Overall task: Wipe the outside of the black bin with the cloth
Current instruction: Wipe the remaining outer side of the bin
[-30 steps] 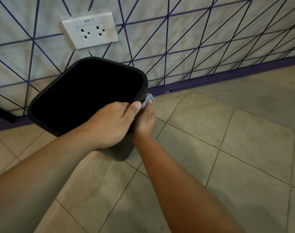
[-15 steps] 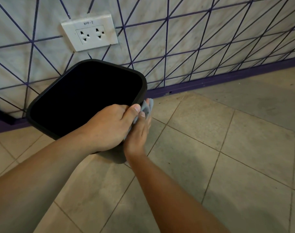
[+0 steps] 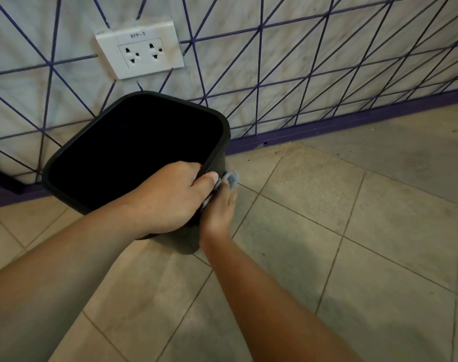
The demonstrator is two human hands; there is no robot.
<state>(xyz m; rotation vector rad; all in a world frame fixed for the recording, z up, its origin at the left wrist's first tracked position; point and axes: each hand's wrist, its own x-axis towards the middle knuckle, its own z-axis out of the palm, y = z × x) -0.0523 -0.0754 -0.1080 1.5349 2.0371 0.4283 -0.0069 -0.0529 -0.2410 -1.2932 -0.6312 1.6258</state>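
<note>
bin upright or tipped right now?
Tipped: the black bin shows its open mouth to the camera, the left hand gripping its near rim.

A black bin (image 3: pixel 133 150) is seen standing on a tiled floor (image 3: pixel 353 231), close to a wall (image 3: pixel 301 48) patterned with purple lines, its open mouth tilted toward the camera. The near rim is gripped by the left hand (image 3: pixel 170 197), with the fingers hooked inside and the thumb laid on the outside. A grey cloth (image 3: pixel 229 178) is pressed against the bin's right outer side by the right hand (image 3: pixel 218 209), just beside the left thumb; only part of the cloth is shown past the fingers. A white double socket (image 3: pixel 140 49) labelled "8PP-2" is mounted on the wall above the bin, and a purple skirting (image 3: pixel 353 124) is run along the wall's foot
</note>
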